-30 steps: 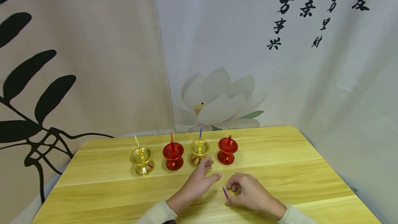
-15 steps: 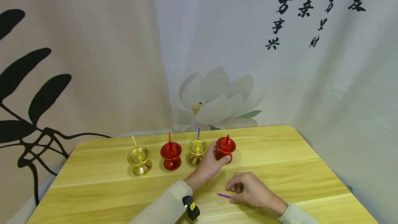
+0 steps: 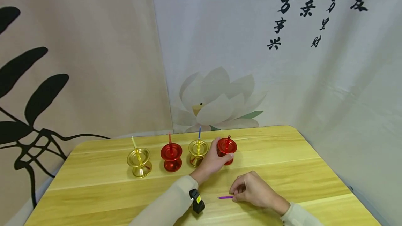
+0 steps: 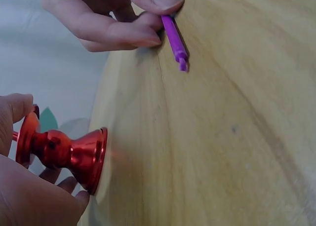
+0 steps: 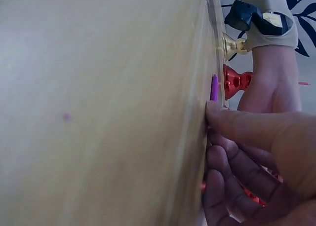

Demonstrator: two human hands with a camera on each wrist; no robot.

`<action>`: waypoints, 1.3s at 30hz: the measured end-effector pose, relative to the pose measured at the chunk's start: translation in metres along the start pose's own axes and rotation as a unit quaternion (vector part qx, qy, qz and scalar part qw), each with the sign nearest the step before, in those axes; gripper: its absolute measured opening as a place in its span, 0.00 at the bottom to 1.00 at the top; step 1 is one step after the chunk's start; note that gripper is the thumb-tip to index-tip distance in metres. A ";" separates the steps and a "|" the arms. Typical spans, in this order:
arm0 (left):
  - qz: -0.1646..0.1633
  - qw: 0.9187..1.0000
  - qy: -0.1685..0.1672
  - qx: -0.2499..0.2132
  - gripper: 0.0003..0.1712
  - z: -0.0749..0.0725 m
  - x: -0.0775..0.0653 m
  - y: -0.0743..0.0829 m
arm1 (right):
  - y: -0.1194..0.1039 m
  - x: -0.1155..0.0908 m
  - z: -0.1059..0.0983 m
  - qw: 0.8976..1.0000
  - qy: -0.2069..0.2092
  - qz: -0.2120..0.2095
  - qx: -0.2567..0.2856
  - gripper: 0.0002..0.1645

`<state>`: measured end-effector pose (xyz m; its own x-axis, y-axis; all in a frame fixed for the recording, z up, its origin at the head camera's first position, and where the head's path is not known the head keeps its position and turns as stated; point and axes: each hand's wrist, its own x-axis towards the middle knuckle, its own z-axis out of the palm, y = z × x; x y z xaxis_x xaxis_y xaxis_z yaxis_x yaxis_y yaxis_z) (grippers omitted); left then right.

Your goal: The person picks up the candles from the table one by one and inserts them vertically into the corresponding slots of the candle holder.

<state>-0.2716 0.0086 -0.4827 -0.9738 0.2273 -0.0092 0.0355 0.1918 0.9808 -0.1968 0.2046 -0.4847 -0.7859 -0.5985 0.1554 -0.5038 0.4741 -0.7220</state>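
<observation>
My left hand (image 3: 213, 161) grips the rightmost red candle holder (image 3: 227, 145), thumb on the near side and fingers behind it. In the left wrist view this holder (image 4: 89, 157) stands with its wide base at the table. My right hand (image 3: 255, 191) pinches one end of a small purple candle (image 3: 225, 197) between thumb and finger, low at the tabletop; the other end points left in the head view. The left wrist view shows the narrow tip of the purple candle (image 4: 175, 43); its held end is hidden under the thumb.
Left of the held holder stand a gold holder (image 3: 195, 148) with a blue candle (image 3: 199, 133), a red holder (image 3: 172, 165) with a red candle (image 3: 170, 138), and a gold holder (image 3: 142, 171) with a pale yellow candle (image 3: 134, 143). A curtain (image 3: 204, 44) hangs behind the wooden table (image 3: 110, 198).
My left hand has moved right and forward from near the blue candle's holder and taken hold of the rightmost red holder. The purple candle has swung from steep to nearly flat, pointing left.
</observation>
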 end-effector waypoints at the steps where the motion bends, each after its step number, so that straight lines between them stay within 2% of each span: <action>1: 0.004 1.000 -0.001 -0.002 0.54 0.000 0.001 0.000 | 0.000 0.000 0.000 1.000 -0.001 -0.002 0.000 0.11; 8: 0.024 0.999 -0.012 -0.019 0.51 -0.001 0.004 -0.004 | 0.000 0.001 0.001 1.000 -0.012 -0.018 -0.006 0.13; 18: 0.027 0.999 -0.020 -0.024 0.50 -0.002 0.003 -0.003 | 0.001 0.003 0.000 0.996 -0.002 -0.066 -0.062 0.15; 27: 0.034 0.999 -0.028 -0.029 0.48 -0.002 0.002 -0.003 | 0.006 0.007 -0.025 0.996 0.048 -0.022 -0.065 0.12; 36: 0.028 0.999 -0.033 -0.023 0.48 -0.002 0.005 -0.006 | 0.019 0.024 -0.046 0.992 0.107 -0.010 -0.071 0.14; 39: 0.026 0.999 -0.035 -0.022 0.47 -0.003 0.005 -0.005 | 0.020 0.033 -0.053 0.990 0.120 -0.007 -0.075 0.09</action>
<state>-0.2771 0.0058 -0.4871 -0.9529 0.3019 0.0291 0.0735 0.1369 0.9878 -0.2515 0.2288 -0.4580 -0.8316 -0.4442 0.3334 -0.5492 0.5684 -0.6126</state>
